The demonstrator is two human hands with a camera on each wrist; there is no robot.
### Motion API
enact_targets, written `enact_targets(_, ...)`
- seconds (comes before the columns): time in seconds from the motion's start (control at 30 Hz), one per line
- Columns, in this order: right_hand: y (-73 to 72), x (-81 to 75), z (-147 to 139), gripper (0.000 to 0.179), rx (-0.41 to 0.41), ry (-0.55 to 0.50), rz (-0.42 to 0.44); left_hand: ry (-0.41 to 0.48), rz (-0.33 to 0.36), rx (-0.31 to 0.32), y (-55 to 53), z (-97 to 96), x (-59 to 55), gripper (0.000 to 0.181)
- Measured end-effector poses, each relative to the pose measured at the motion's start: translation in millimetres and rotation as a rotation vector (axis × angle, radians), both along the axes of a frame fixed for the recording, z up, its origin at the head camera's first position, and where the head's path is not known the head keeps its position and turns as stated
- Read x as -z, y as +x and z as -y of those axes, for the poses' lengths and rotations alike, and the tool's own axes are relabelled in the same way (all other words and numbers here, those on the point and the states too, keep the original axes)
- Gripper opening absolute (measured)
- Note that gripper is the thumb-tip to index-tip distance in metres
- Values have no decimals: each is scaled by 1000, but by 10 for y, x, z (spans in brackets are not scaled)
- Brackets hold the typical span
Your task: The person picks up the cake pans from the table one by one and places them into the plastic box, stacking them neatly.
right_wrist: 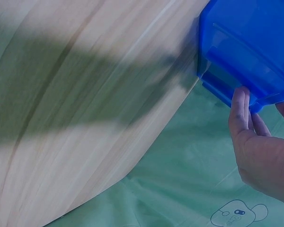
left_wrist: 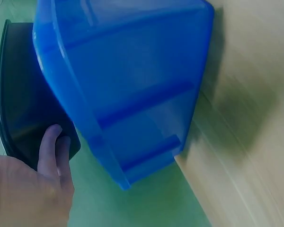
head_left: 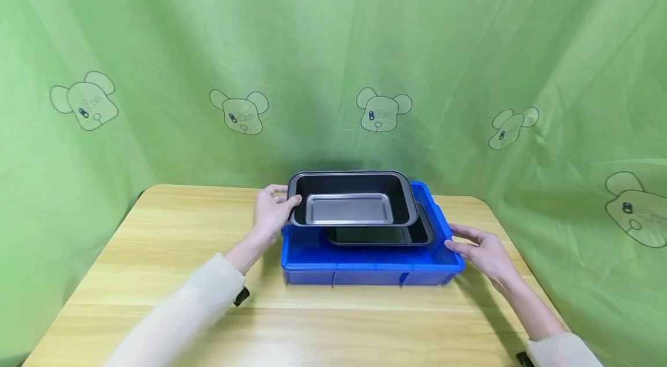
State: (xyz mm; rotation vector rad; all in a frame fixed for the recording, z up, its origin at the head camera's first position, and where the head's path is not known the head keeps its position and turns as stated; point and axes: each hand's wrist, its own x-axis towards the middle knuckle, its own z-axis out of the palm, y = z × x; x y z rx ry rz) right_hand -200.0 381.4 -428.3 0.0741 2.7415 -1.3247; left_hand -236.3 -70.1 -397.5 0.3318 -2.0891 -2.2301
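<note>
My left hand [head_left: 271, 213] pinches the left end of a dark loaf pan [head_left: 349, 209], thumb over the rim and fingers beneath. The pan is raised above a blue plastic bin [head_left: 372, 276], its inside facing me. Within the bin lies another dark pan [head_left: 383, 236], partly covered by the raised one. At the bin's right end, my right hand [head_left: 487, 254] grips the rim between thumb and fingers. The left wrist view shows fingers against the outside of the loaf pan [left_wrist: 26, 90], beside the bin wall [left_wrist: 128, 80]. In the right wrist view, fingers [right_wrist: 239, 111] lie along the bin's outer side.
The bin stands on a light wooden table [head_left: 172, 239], toward its back edge. A green curtain [head_left: 312, 54] with printed bear heads hangs behind and on both sides of the table.
</note>
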Motion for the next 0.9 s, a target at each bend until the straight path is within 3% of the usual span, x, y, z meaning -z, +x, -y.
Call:
enact_targets(0.23,2,9,3,72,-7,-25,2,16,-4,-24,-7,-123,62,33)
enact_targets(0.53,-5,11,2,72,-3,-28,-2,43,-7,-4,5,-269,133,32)
enact_targets(0.9,-14,36,-17,70,1,-14,5,-1,-6,15,37,-437,152,31)
